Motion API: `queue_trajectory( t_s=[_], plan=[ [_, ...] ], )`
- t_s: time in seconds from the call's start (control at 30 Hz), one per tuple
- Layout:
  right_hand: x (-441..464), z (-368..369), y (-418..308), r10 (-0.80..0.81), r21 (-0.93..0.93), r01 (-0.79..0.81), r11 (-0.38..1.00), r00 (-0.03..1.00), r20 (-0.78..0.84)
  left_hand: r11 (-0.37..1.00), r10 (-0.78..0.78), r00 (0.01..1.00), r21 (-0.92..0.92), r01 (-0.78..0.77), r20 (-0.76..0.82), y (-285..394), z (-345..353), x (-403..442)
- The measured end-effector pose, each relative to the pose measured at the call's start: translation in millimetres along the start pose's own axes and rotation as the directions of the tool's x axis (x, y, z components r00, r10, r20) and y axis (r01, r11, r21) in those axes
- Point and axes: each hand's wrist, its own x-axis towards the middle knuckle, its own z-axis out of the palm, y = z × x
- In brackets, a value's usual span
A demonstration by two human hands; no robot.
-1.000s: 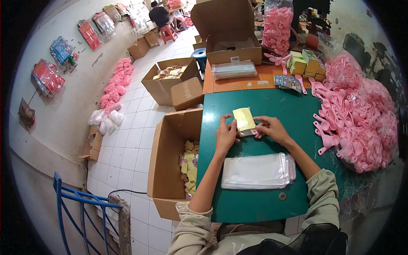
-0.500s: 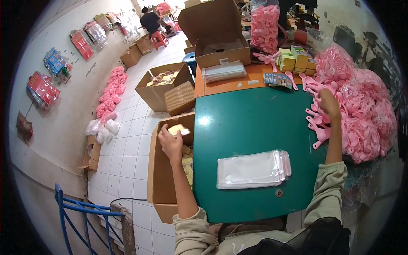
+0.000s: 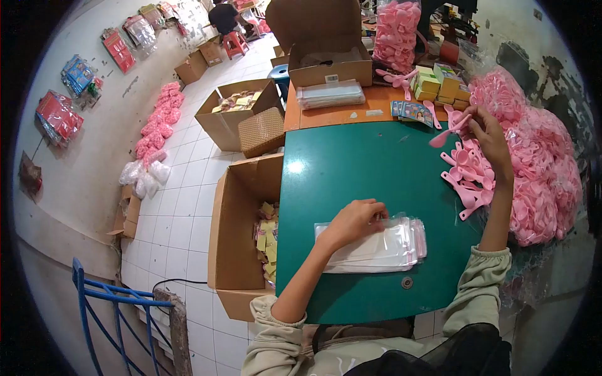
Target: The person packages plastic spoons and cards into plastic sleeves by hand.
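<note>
My left hand (image 3: 359,222) rests on the stack of clear plastic bags (image 3: 382,249) on the green table (image 3: 351,163); its fingers are bent over the top edge, and whether they grip a bag cannot be made out. At the right, my right hand (image 3: 486,135) holds a pink spoon (image 3: 441,136) just above the table's far right corner. Below that hand lies a loose group of pink spoons (image 3: 467,172), beside the large pile of bagged pink spoons (image 3: 542,169).
An open carton (image 3: 227,250) with yellow-carded packets stands left of the table, another carton (image 3: 216,122) behind it. Picture cards (image 3: 414,113), small yellow boxes (image 3: 439,84) and a brown box (image 3: 329,69) are at the back. A person (image 3: 224,17) sits far off.
My left hand has moved from the carton, where it had the yellow-carded packet, to the bags. My right hand has lifted a pink spoon from the pile.
</note>
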Motion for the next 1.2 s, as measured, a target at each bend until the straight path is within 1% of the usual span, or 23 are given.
queue_trajectory(
  t_s=[0.03,0.07,0.17,0.2,0.27,0.3,0.33,0.37,0.43,0.47,0.57,0.67,0.77,0.87,0.97,1.07,1.17,1.2],
  plan=[
    [0.3,5.7,-5.1,-0.037,0.158,0.032,0.987,0.999,0.026,0.999,0.011,1.0,-0.048,-0.012,-0.018,-4.5,-0.1,0.6],
    [-2.5,12.7,-10.6,-0.099,0.211,0.087,0.973,0.994,0.044,0.995,0.021,0.999,-0.096,-0.024,-0.038,-7.3,-1.1,1.0],
    [-8.1,24.7,-27.2,-0.155,0.166,0.138,0.976,0.984,0.093,0.969,-0.146,0.988,-0.207,0.133,-0.045,-2.7,-13.0,-3.1],
    [-4.5,25.2,-28.5,-0.163,0.129,0.145,0.981,0.976,0.143,0.975,-0.114,0.99,-0.199,0.096,-0.082,-7.1,-12.5,-2.8],
    [-7.3,32.4,-33.1,-0.149,0.011,0.149,0.989,0.978,0.144,0.983,-0.052,0.986,-0.18,0.023,-0.156,-19.7,-9.3,-1.6],
    [-9.2,37.9,-38.0,-0.143,-0.047,0.151,0.987,0.979,0.145,0.978,-0.029,0.976,-0.209,-0.016,-0.215,-20.5,-9.5,-2.0],
    [-9.8,42.9,-38.1,-0.218,-0.115,0.238,0.964,0.962,0.162,0.971,-0.009,0.962,-0.234,-0.057,-0.274,-21.0,-9.6,-2.0],
    [-12.3,47.6,-43.4,-0.206,-0.108,0.228,0.968,0.962,0.18,0.961,0.009,0.943,-0.256,-0.099,-0.332,-21.7,-9.7,-1.8],
    [-19.1,56.2,-56.5,-0.183,-0.096,0.208,0.973,0.959,0.216,0.873,-0.112,0.958,-0.486,-0.031,-0.262,-29.3,-8.5,2.0],
    [-20.5,59.5,-55.1,-0.1,-0.042,0.112,0.993,0.969,0.227,0.808,-0.164,0.962,-0.59,0.005,-0.218,-32.4,-8.5,3.3],
    [-21.7,69.2,-56.0,-0.082,-0.092,0.103,0.99,0.974,0.211,0.646,-0.274,0.943,-0.762,0.035,-0.189,-22.9,-16.1,-0.7],
    [-19.3,78.6,-43.3,-0.095,0.063,0.082,0.995,0.963,0.253,0.599,-0.295,0.938,-0.8,0.032,-0.183,-22.1,-18.8,-2.2],
    [-20.6,87.4,-48.3,-0.138,0.082,0.121,0.989,0.955,0.263,0.564,-0.318,0.929,-0.825,0.025,-0.19,-17.1,-21.2,-4.4],
    [-21.0,92.6,-51.1,-0.135,0.069,0.12,0.99,0.949,0.286,0.536,-0.332,0.924,-0.844,0.017,-0.192,-14.9,-22.1,-4.7],
    [-21.8,93.5,-53.7,-0.134,0.014,0.137,0.99,0.931,0.338,0.556,-0.328,0.928,-0.83,0.039,-0.176,-14.4,-24.6,-4.9],
    [-23.0,94.6,-54.5,-0.149,0.031,0.148,0.988,0.92,0.362,0.541,-0.312,0.936,-0.84,0.036,-0.161,-16.4,-22.9,-4.5],
    [-21.9,102.7,-45.0,-0.205,0.035,0.213,0.976,0.863,0.462,0.51,-0.2,0.969,-0.86,-0.026,-0.148,-20.4,-19.2,-2.8],
    [-22.5,107.7,-43.9,-0.256,0.006,0.283,0.959,0.858,0.445,0.514,-0.164,0.973,-0.856,-0.058,-0.164,-20.2,-18.3,-2.6]
  ],
)
